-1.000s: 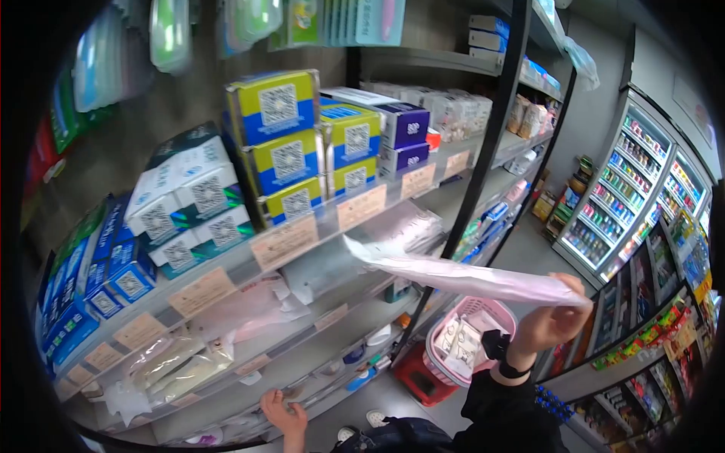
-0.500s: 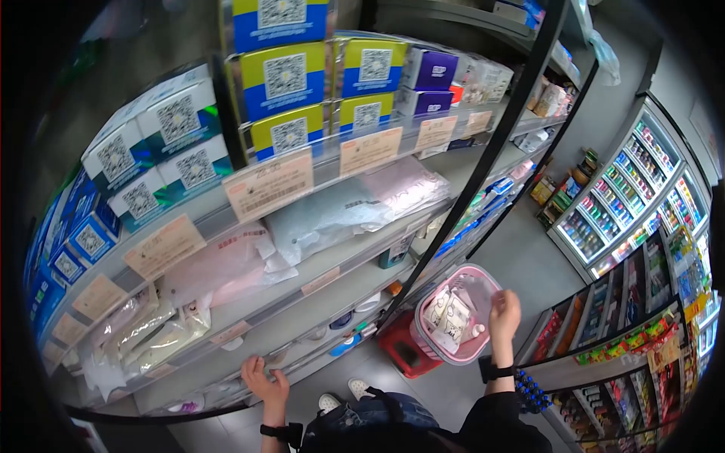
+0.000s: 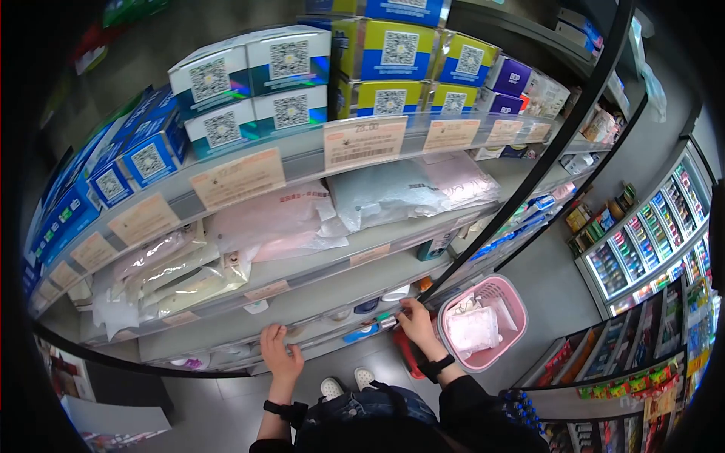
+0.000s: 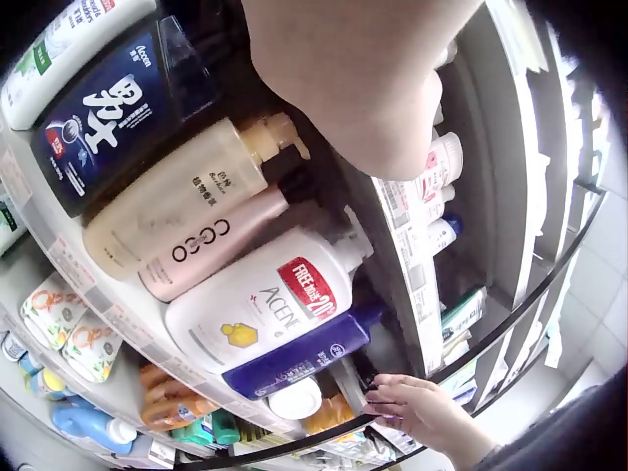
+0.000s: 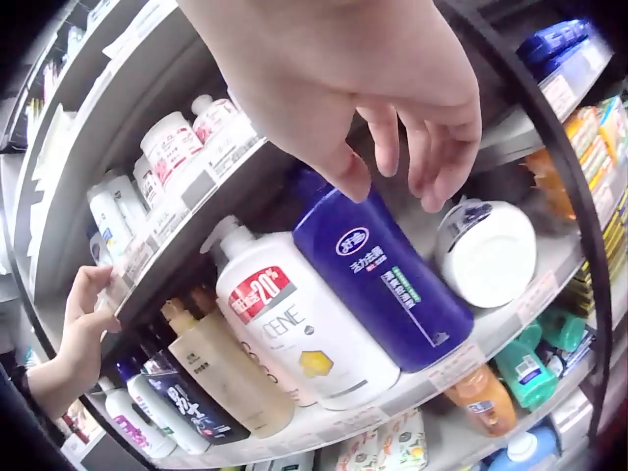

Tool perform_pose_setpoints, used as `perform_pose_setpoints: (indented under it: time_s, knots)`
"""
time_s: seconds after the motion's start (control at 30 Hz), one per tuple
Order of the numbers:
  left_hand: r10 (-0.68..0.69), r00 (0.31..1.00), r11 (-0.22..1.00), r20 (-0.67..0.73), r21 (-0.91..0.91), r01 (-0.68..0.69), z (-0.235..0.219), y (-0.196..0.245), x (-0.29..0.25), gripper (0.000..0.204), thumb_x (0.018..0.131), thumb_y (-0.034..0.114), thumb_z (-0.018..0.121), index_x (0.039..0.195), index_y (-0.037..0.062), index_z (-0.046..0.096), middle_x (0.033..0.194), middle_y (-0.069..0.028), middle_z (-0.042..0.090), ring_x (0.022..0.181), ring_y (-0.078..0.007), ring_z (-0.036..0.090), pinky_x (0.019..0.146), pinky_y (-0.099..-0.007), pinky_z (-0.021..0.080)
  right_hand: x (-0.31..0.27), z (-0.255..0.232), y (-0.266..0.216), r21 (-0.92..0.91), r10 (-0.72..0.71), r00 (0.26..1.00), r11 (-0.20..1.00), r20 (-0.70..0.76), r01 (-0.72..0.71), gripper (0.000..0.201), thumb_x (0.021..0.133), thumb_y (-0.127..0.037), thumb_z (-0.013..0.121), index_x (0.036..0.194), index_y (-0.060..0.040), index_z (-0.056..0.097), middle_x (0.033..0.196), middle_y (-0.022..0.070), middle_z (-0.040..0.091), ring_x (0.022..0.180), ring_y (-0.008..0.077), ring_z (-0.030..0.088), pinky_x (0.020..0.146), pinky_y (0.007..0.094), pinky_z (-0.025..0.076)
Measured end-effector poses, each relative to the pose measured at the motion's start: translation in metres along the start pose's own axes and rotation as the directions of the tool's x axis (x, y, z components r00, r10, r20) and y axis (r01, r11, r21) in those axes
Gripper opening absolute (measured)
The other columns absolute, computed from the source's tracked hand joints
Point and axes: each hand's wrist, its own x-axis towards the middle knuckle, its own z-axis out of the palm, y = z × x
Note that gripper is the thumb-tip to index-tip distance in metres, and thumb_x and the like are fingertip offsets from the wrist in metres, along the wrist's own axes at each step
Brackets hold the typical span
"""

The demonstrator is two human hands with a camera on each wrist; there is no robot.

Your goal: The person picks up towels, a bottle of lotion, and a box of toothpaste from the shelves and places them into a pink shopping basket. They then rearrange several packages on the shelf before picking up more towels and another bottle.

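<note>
My left hand is at the front edge of the lower shelves, fingers bent loosely and holding nothing. Farther right, my right hand hangs with its fingers relaxed. In the right wrist view its fingertips overlap the top of a dark blue bottle, between a white pump bottle and a white round tub. A pink basket on the floor, right of my right hand, holds a white and pink soft packet and other pale packs.
Soft packets lie on the shelf above my hands, under boxed goods with price tags. A black shelf post rises on the right. Drinks fridges and another goods rack stand farther right.
My right hand held the pale packet out, then was over the basket without it; a packet now lies there. That hand has moved left to the lower shelf. The view has tilted down.
</note>
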Motion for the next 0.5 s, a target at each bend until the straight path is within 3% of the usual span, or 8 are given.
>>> perform_pose_setpoints:
  time_s: [0.13, 0.2, 0.27, 0.37, 0.47, 0.5]
  knots:
    - [-0.023, 0.999, 0.999, 0.023, 0.023, 0.023, -0.011, 0.009, 0.003, 0.053, 0.065, -0.003, 0.055, 0.118, 0.0015, 0.051, 0.121, -0.0172, 0.054, 0.117, -0.0405, 0.049, 0.098, -0.0506, 0.040, 0.014, 0.023, -0.019, 0.058, -0.013, 0.999, 0.998, 0.037, 0.011, 0.045, 0.077, -0.004, 0.069, 0.118, 0.0022, 0.054, 0.102, 0.0238, 0.064, 0.087, 0.0334, 0.066, 0.077, 0.0393, 0.053]
    - [-0.047, 0.996, 0.999, 0.073, 0.005, 0.047, -0.015, 0.012, 0.003, 0.055, 0.066, -0.002, 0.054, 0.120, 0.0021, 0.051, 0.127, -0.0168, 0.053, 0.123, -0.0408, 0.047, 0.098, -0.0502, 0.040, 0.017, 0.032, -0.024, 0.045, -0.040, 0.999, 0.998, 0.002, 0.040, 0.047, 0.079, -0.008, 0.070, 0.119, 0.0034, 0.049, 0.101, 0.0214, 0.065, 0.079, 0.0268, 0.067, 0.071, 0.0364, 0.054]
    - [-0.056, 0.995, 0.998, 0.080, 0.013, 0.056, -0.018, 0.013, 0.003, 0.055, 0.066, -0.002, 0.054, 0.121, 0.0024, 0.052, 0.130, -0.0161, 0.052, 0.126, -0.0399, 0.046, 0.099, -0.0496, 0.040, 0.018, 0.041, -0.028, 0.004, -0.073, 0.997, 0.997, 0.004, 0.073, 0.047, 0.079, -0.008, 0.070, 0.117, 0.0052, 0.045, 0.103, 0.0228, 0.063, 0.077, 0.0268, 0.068, 0.070, 0.0367, 0.054]
    - [-0.073, 0.990, 0.997, 0.118, 0.030, 0.070, -0.024, 0.016, 0.004, 0.056, 0.067, -0.001, 0.053, 0.123, 0.0028, 0.053, 0.135, -0.0146, 0.051, 0.130, -0.0378, 0.043, 0.100, -0.0485, 0.040, 0.016, 0.053, -0.030, 0.155, 0.020, 1.000, 0.988, 0.003, -0.021, 0.049, 0.077, -0.004, 0.070, 0.116, 0.0047, 0.041, 0.101, 0.0220, 0.060, 0.076, 0.0258, 0.066, 0.067, 0.0354, 0.053]
    - [-0.104, 0.983, 0.994, 0.152, 0.044, 0.099, -0.029, 0.020, 0.005, 0.056, 0.068, 0.000, 0.053, 0.124, 0.0029, 0.054, 0.136, -0.0133, 0.050, 0.132, -0.0357, 0.042, 0.101, -0.0475, 0.039, 0.013, 0.059, -0.035, 0.046, -0.022, 0.998, 0.999, -0.061, 0.025, 0.052, 0.077, -0.004, 0.070, 0.118, 0.0043, 0.040, 0.098, 0.0199, 0.059, 0.072, 0.0247, 0.064, 0.066, 0.0352, 0.052]
    - [-0.118, 0.980, 0.993, 0.162, 0.040, 0.112, -0.029, 0.021, 0.005, 0.057, 0.068, 0.000, 0.053, 0.124, 0.0028, 0.055, 0.137, -0.0128, 0.050, 0.133, -0.0347, 0.042, 0.102, -0.0471, 0.039, 0.011, 0.058, -0.041, 0.089, 0.034, 0.999, 0.996, -0.026, -0.032, 0.043, 0.076, -0.005, 0.069, 0.108, 0.0033, 0.042, 0.101, 0.0219, 0.054, 0.078, 0.0301, 0.062, 0.072, 0.0403, 0.053]
